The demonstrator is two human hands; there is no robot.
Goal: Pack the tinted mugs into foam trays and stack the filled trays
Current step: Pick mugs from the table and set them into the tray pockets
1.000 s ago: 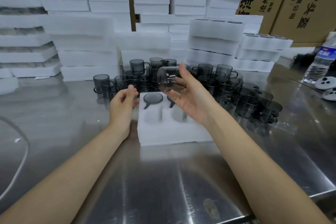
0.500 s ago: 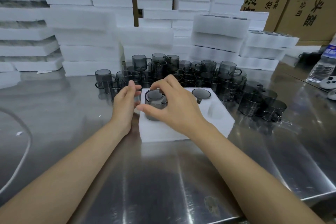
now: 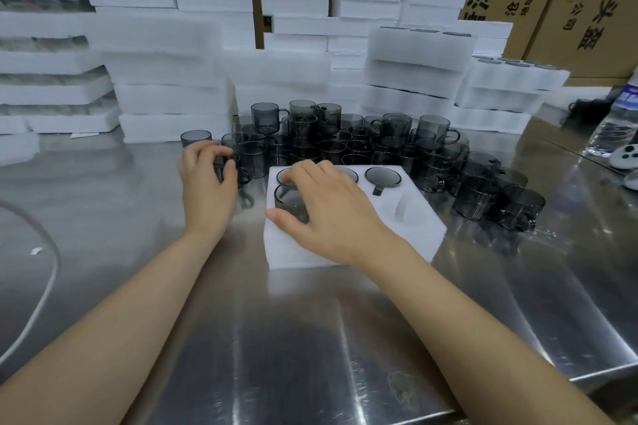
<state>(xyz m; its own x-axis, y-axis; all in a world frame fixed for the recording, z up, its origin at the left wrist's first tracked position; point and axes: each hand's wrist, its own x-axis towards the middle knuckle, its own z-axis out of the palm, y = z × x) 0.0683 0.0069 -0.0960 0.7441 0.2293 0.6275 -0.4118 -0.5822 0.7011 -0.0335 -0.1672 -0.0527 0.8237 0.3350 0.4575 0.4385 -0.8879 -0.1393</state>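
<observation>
As right hand (image 3: 331, 214) holds mug (image 3: 292, 204) (half-seated); left hand (image 3: 207, 186) grips cup (image 3: 221, 170).

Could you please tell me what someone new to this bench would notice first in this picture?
The eye lands on the crowd of tinted mugs at mid-table, with walls of white foam trays stacked behind. In front, the right hand grips a dark mug in the near-left pocket of an open foam tray, while the left hand curls round a loose mug at the crowd's left edge.
</observation>
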